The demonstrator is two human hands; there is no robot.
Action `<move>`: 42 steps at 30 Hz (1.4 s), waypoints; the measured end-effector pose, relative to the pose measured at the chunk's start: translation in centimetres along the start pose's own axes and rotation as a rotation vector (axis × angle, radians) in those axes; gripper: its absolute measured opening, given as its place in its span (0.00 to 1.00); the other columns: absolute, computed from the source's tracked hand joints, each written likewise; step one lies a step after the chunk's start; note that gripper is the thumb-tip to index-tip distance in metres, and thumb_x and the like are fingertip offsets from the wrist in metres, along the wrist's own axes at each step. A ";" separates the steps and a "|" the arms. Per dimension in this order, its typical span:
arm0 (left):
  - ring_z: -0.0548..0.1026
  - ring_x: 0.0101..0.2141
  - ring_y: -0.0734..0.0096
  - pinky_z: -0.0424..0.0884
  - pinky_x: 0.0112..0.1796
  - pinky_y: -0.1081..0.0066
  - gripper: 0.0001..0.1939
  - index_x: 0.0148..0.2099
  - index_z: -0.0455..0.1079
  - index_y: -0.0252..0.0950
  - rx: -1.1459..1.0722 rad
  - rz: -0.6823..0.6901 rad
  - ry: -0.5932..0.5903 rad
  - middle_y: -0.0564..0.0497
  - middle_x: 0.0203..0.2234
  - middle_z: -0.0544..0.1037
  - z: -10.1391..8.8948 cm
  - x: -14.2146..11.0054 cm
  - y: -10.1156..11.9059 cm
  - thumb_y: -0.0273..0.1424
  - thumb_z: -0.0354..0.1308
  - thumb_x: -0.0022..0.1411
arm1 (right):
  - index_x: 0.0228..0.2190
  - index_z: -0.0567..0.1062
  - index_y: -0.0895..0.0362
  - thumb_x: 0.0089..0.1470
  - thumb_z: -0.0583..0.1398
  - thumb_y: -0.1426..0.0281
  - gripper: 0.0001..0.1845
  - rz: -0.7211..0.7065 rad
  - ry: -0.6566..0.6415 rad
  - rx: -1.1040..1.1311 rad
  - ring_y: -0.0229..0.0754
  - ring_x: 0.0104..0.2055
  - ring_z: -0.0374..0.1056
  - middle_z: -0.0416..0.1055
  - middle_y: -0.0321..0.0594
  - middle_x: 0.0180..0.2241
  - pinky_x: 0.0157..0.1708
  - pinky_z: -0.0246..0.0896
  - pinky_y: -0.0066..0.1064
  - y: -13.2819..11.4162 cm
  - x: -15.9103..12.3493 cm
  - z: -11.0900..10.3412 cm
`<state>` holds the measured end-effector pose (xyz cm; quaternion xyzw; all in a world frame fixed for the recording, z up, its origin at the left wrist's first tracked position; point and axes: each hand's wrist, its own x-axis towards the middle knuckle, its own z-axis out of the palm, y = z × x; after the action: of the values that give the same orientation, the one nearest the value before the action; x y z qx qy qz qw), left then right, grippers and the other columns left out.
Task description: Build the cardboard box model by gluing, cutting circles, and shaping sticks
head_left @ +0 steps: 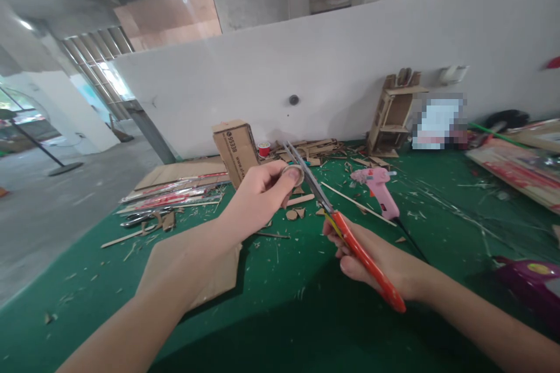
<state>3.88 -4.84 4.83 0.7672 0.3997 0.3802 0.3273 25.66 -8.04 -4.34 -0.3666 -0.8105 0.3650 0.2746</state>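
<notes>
Between the thumb and fingers of my left hand [266, 189] is a small round cardboard disc [298, 173], held up above the table. My right hand [367, 256] is closed around the orange handles of a pair of scissors [350, 239]. The blades point up and away, slightly apart, right beside the disc; whether they touch it I cannot tell. Small cardboard scraps [295, 214] lie on the table beneath the disc. A flat cardboard sheet [219, 280] rests under my left forearm.
A pink glue gun [380, 186] with a dark cord lies to the right. At the back stand a cardboard box [236, 151], a red spool [263, 149] and a cardboard shelf-like model [391, 113]. Another pair of scissors [142, 217] and wrapped sticks [175, 195] are at left. A purple object [529, 282] sits far right.
</notes>
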 end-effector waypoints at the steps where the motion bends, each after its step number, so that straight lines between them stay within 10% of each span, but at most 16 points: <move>1: 0.62 0.20 0.77 0.55 0.21 0.73 0.18 0.28 0.62 0.36 -0.017 -0.006 0.002 0.55 0.17 0.63 0.1 0.0 0.0 0.42 0.46 0.66 | 0.46 0.62 0.55 0.53 0.54 0.49 0.27 -0.001 -0.005 -0.002 0.41 0.33 0.60 0.64 0.42 0.36 0.32 0.64 0.35 -0.1 0.0 -0.1; 42: 0.61 0.21 0.78 0.55 0.21 0.74 0.17 0.31 0.61 0.36 0.042 0.083 0.069 0.56 0.18 0.63 0.4 0.1 -0.9 0.42 0.45 0.67 | 0.36 0.62 0.54 0.58 0.46 0.50 0.21 0.110 0.026 -0.015 0.39 0.32 0.58 0.62 0.39 0.33 0.32 0.61 0.34 -0.7 0.3 0.1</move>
<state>3.95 -4.44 3.95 0.7762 0.3866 0.4113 0.2809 25.12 -8.14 -3.84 -0.4174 -0.7882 0.3686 0.2621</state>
